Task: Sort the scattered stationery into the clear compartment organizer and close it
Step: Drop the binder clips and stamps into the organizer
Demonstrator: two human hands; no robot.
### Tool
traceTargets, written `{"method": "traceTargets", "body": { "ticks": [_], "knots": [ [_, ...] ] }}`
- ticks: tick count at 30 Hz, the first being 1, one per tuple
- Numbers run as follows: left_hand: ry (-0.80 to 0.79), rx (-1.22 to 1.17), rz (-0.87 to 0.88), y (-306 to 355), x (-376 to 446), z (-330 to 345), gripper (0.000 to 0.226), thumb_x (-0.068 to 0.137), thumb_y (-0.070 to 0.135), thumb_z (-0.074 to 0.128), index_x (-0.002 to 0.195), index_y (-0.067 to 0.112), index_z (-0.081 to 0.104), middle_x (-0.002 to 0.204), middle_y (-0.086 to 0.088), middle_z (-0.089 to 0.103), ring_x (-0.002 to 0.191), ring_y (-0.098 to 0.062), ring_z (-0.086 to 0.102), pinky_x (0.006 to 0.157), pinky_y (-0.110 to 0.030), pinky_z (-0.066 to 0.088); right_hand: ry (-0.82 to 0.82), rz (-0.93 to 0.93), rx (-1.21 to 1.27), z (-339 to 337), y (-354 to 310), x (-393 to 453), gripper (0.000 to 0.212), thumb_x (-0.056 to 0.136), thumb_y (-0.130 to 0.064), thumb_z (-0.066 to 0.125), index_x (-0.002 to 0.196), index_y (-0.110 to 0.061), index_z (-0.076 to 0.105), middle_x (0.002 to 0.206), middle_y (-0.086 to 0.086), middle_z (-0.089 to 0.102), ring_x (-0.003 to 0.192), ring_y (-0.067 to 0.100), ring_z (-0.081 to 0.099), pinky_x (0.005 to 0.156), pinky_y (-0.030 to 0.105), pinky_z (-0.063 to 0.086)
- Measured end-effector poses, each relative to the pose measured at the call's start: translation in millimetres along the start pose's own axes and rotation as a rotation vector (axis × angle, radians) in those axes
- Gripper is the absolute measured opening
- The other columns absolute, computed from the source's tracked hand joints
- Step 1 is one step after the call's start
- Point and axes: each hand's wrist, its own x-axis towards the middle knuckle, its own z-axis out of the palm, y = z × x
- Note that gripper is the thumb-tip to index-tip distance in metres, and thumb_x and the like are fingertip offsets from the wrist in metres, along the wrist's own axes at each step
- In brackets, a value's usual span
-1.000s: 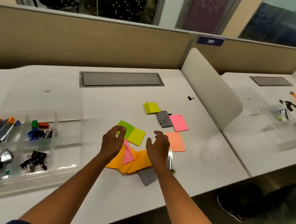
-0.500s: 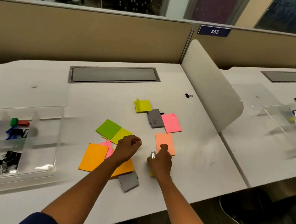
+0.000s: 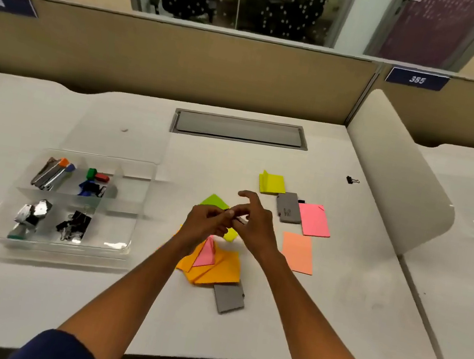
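The left hand (image 3: 207, 224) and right hand (image 3: 252, 228) meet above the desk (image 3: 334, 303), fingertips pinched together on one small, partly metallic item that is too blurred to name; the left is curled closed around it, while the right pinches with thumb and lower fingers and lets its index finger arch free. Passing so small a piece between two hands in mid-air is the likeliest place for trouble: if either pinch loosens early it could drop onto the orange sticky notes (image 3: 215, 269) and pink note (image 3: 207, 252) lying directly beneath the hands, or slide under them out of sight. The paper itself is light, so a wrist brushing the pile could fan it further apart. Just beyond the hands a green note (image 3: 213, 200) peeks out; to their right lie a salmon note (image 3: 298, 252), a pink pad (image 3: 314, 221), a grey case (image 3: 287, 207) and a yellow pad (image 3: 272, 183), with another grey case (image 3: 228, 297) nearer the body. The clear organizer (image 3: 121, 254) sits well to the left of the hands, lid open, already holding clips and markers, and a stray binder clip (image 3: 352, 180) lies far off to the right. Half a second earlier both hands were down on the desk, the right reaching a shiny piece by the salmon note; now they are raised and joined.
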Motion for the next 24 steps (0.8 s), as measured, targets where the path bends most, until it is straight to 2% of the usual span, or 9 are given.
{"method": "traceTargets", "body": {
  "ticks": [2,4,6,8,10,13,16,19,24],
  "knots": [
    [0.096,-0.021,0.027,4.7,-7.2,-25.9,0.023,0.086,0.027,0.071,0.084,0.004,0.072,0.074,-0.018,0.069,0.066,-0.023,0.067,0.065,-0.032,0.058,-0.07,-0.073,-0.037,17.8,-21.0,10.6,0.058,0.075,-0.003,0.073,0.127,-0.016,0.051,0.093,0.005,0.074,0.086,0.016,0.069,0.072,0.005,0.047],
    [0.193,-0.068,0.038,5.9,-13.8,-53.0,0.02,0.085,0.023,0.071,0.083,0.003,0.071,0.073,-0.019,0.069,0.064,-0.023,0.068,0.063,-0.032,0.059,-0.122,-0.121,-0.027,40.0,-43.8,17.7,0.057,0.076,-0.004,0.074,0.127,-0.017,0.052,0.096,0.006,0.074,0.088,0.018,0.07,0.08,0.022,0.056],
    [0.305,-0.142,0.034,5.7,-21.1,-83.2,0.015,0.087,0.016,0.068,0.082,0.002,0.07,0.073,-0.019,0.069,0.061,-0.023,0.067,0.061,-0.03,0.058,-0.127,-0.166,-0.033,68.1,-65.3,21.6,0.058,0.076,-0.012,0.077,0.128,-0.018,0.052,0.102,0.004,0.072,0.092,0.019,0.069,0.083,0.033,0.057],
    [0.405,-0.227,0.024,5.4,-28.0,-112.0,0.012,0.088,0.012,0.066,0.083,0.002,0.068,0.075,-0.019,0.069,0.06,-0.022,0.067,0.059,-0.027,0.057,-0.082,-0.189,-0.098,94.3,-82.2,24.3,0.063,0.074,-0.022,0.08,0.131,-0.018,0.052,0.114,0.002,0.067,0.1,0.02,0.062,0.087,0.035,0.052],
    [0.468,-0.288,0.026,3.3,-37.5,-143.8,0.011,0.088,0.012,0.066,0.087,0.0,0.067,0.077,-0.018,0.07,0.06,-0.02,0.068,0.058,-0.025,0.057,-0.091,-0.234,-0.166,120.3,-97.3,27.9,0.065,0.074,-0.023,0.08,0.132,-0.016,0.053,0.121,0.004,0.061,0.108,0.023,0.055,0.093,0.036,0.044],
    [0.523,-0.3,0.034,-2.4,-54.1,-189.2,0.01,0.087,0.012,0.067,0.089,0.002,0.067,0.081,-0.019,0.071,0.067,-0.023,0.069,0.06,-0.026,0.057,-0.176,-0.323,-0.196,156.2,-118.9,33.2,0.054,0.073,-0.013,0.079,0.125,-0.013,0.06,0.121,0.007,0.061,0.111,0.029,0.055,0.095,0.032,0.04],
    [0.602,-0.352,0.028,-10.3,-73.3,-231.6,0.006,0.086,0.011,0.068,0.087,0.005,0.067,0.081,-0.018,0.072,0.07,-0.026,0.069,0.063,-0.03,0.058,-0.261,-0.358,-0.139,194.6,-143.5,35.6,0.046,0.074,-0.008,0.078,0.118,-0.012,0.065,0.116,0.009,0.061,0.108,0.026,0.058,0.093,0.031,0.046],
    [0.655,-0.362,0.037,-19.0,-91.9,-269.3,0.007,0.085,0.008,0.067,0.088,0.002,0.066,0.083,-0.018,0.072,0.07,-0.028,0.071,0.066,-0.031,0.059,-0.403,-0.403,-0.176,233.0,-167.0,36.5,0.045,0.077,-0.007,0.076,0.12,-0.014,0.065,0.124,0.008,0.058,0.115,0.022,0.056,0.096,0.024,0.043],
    [0.683,-0.301,0.027,-31.6,-122.7,-323.8,0.009,0.083,0.01,0.071,0.084,0.002,0.068,0.085,-0.019,0.074,0.075,-0.028,0.071,0.066,-0.03,0.057,-0.537,-0.48,-0.273,289.8,-203.3,37.4,0.045,0.079,-0.006,0.074,0.122,-0.014,0.064,0.131,0.007,0.056,0.123,0.021,0.051,0.104,0.031,0.041]
  ]
}}
